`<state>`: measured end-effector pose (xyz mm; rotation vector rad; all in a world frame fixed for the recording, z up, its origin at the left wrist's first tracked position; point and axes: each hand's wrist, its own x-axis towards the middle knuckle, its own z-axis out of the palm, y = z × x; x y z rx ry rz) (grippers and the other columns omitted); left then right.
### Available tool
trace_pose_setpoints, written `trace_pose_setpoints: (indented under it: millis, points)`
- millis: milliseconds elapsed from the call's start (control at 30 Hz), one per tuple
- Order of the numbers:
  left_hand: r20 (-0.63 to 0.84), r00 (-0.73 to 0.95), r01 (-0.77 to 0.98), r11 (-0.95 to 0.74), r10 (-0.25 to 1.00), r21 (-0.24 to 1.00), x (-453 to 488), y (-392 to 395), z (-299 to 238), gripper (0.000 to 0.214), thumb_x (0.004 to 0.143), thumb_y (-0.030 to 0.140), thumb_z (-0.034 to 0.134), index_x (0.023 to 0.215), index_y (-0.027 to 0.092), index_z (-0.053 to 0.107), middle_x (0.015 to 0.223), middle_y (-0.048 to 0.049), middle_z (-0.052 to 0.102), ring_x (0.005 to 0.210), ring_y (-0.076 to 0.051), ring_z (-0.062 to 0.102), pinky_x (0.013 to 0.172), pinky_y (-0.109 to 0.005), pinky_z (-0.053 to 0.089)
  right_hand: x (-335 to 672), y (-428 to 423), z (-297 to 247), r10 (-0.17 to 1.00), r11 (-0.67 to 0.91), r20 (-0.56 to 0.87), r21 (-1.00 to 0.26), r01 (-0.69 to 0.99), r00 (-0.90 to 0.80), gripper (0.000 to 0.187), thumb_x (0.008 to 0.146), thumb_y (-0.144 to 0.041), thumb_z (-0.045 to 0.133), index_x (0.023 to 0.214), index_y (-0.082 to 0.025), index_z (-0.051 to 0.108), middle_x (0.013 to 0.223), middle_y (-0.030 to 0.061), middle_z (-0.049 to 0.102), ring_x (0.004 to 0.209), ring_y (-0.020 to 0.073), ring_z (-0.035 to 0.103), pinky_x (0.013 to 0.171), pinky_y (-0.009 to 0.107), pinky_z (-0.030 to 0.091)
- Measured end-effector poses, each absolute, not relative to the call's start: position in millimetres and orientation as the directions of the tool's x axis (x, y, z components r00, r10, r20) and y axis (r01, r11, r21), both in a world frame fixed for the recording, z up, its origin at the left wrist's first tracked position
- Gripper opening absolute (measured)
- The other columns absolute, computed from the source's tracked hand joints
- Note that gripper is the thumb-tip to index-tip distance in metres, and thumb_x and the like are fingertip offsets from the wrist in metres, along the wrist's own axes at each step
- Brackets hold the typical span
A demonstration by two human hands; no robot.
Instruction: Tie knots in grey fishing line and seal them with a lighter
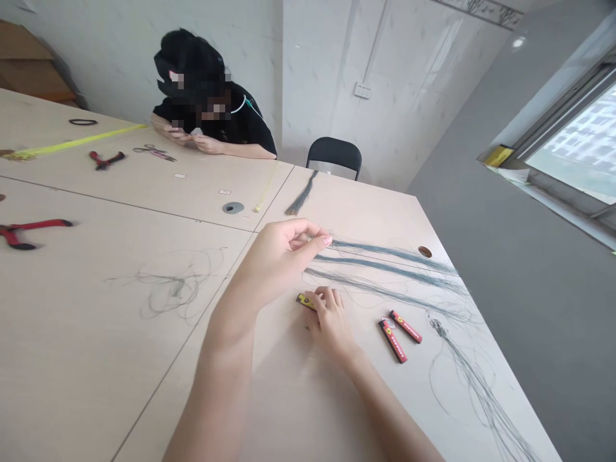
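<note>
- The fine grey-green strands (385,260) lie fanned across the right part of the pale wood-look table (144,359), running toward its right edge; their near ends meet the left hand (282,253).
- The left hand's fingertips are pinched together on those ends, wrist raised, forearm reaching up from the near edge.
- The right hand (330,324) lies palm-down just below the strands, fingers curled over a small yellow-and-black bar (305,301); I cannot tell whether they grip it or only rest on it.
- Two red-and-black bars (393,342) lie just right of that hand, side by side and angled.
- A gathered bundle of dark strands (301,192) lies near the far edge.
- Red-handled pliers (106,159) and scissors (154,152) lie farther left, near a yellow cord (81,141).
- Across the far edge, a co-worker's hands (192,142) are close together, holding something too small to make out.
</note>
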<state>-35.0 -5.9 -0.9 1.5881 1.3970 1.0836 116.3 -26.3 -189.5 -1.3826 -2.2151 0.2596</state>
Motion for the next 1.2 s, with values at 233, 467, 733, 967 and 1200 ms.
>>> trace_pose_setpoints:
  millis: [233, 467, 733, 967, 1200]
  points:
    - [0.086, 0.0, 0.354, -0.081, 0.996, 0.932, -39.4, -4.8, 4.7, 0.018, 0.081, 0.04, 0.07, 0.082, 0.023, 0.076, 0.066, 0.0007, 0.064, 0.059, -0.013, 0.053, 0.054, -0.022, 0.041, 148.1, -58.5, -186.7, 0.83, 0.54, 0.443, -0.483, 0.69, -0.339, 0.02, 0.088, -0.024, 0.061, 0.106, -0.017, 0.06, 0.101, 0.0114, 0.062, 0.092, 0.0258, 0.058, 0.08, 0.042, 0.051]
    - [0.097, -0.102, 0.309, -0.061, 0.99, 0.949, -38.3, -5.5, 3.3, 0.019, 0.08, 0.04, 0.069, 0.078, 0.023, 0.075, 0.059, 0.0013, 0.057, 0.052, -0.012, 0.044, 0.046, -0.022, 0.031, 145.0, -61.2, -210.8, 0.838, 0.512, 0.45, -0.455, 0.728, -0.308, 0.009, 0.098, -0.022, 0.053, 0.104, -0.022, 0.059, 0.096, 0.0081, 0.065, 0.088, 0.0245, 0.063, 0.076, 0.039, 0.055]
    - [0.074, -0.057, 0.336, -0.051, 0.996, 0.941, -42.2, -4.1, 5.6, 0.019, 0.081, 0.042, 0.069, 0.081, 0.024, 0.076, 0.061, 0.0015, 0.058, 0.054, -0.012, 0.046, 0.047, -0.022, 0.034, 139.5, -56.7, -203.4, 0.867, 0.42, 0.49, -0.624, 0.659, -0.088, 0.014, 0.104, -0.031, 0.039, 0.11, -0.021, 0.047, 0.098, 0.0103, 0.061, 0.085, 0.0214, 0.065, 0.072, 0.035, 0.057]
    - [0.081, -0.07, 0.312, -0.055, 0.994, 0.949, -40.2, -6.3, 7.0, 0.019, 0.082, 0.042, 0.069, 0.08, 0.025, 0.075, 0.073, 0.0008, 0.067, 0.064, -0.013, 0.056, 0.056, -0.021, 0.043, 117.1, -21.8, -82.4, 0.93, 0.261, 0.273, -0.962, 0.081, 0.247, 0.027, 0.1, -0.049, 0.047, 0.098, -0.022, 0.048, 0.061, -0.0073, 0.037, 0.048, 0.0102, 0.035, 0.044, 0.021, 0.032]
    - [0.089, -0.091, 0.224, -0.067, 0.992, 0.972, -37.7, -7.8, 3.2, 0.018, 0.082, 0.043, 0.069, 0.078, 0.027, 0.075, 0.068, 0.0029, 0.066, 0.063, -0.011, 0.054, 0.057, -0.021, 0.042, 132.6, -25.1, -17.4, 0.984, 0.172, 0.175, -0.979, -0.113, -0.017, 0.029, 0.094, -0.049, 0.061, 0.089, -0.02, 0.06, 0.072, -0.0033, 0.044, 0.046, 0.0037, 0.024, 0.04, 0.022, 0.018]
